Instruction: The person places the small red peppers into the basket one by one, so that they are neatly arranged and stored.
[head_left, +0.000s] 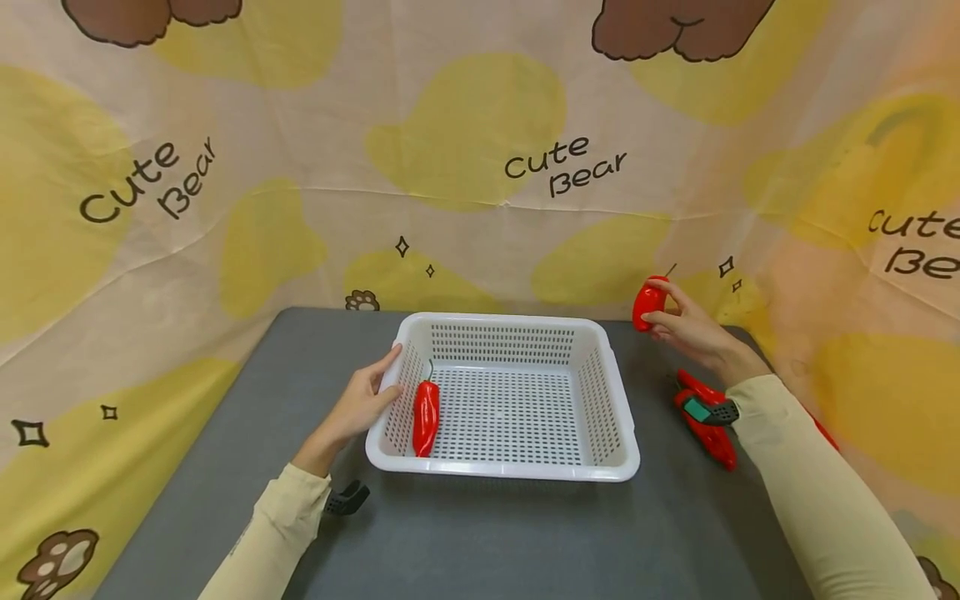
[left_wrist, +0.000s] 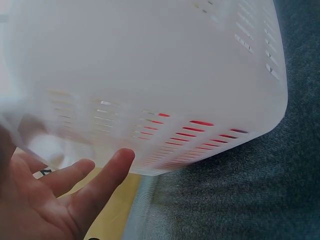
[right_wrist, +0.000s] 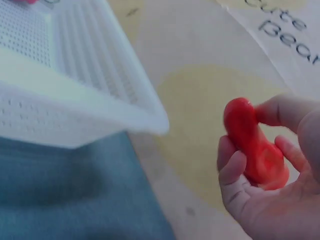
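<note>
A glossy red pepper (head_left: pixel 647 302) is being held stem-up beside a white perforated plastic basket (head_left: pixel 501 472) containing another red pepper (head_left: pixel 426 417).

Room lies open above the basket (head_left: pixel 501 417), its walls (head_left: pixel 597 408) barring sideways entry.

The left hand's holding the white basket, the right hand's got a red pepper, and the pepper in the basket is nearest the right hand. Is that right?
Not quite. The pepper in the white basket lies on the side nearest the left hand, not the right hand; the head view shows it. The left hand does hold the basket, and the right has a red pepper.
</note>
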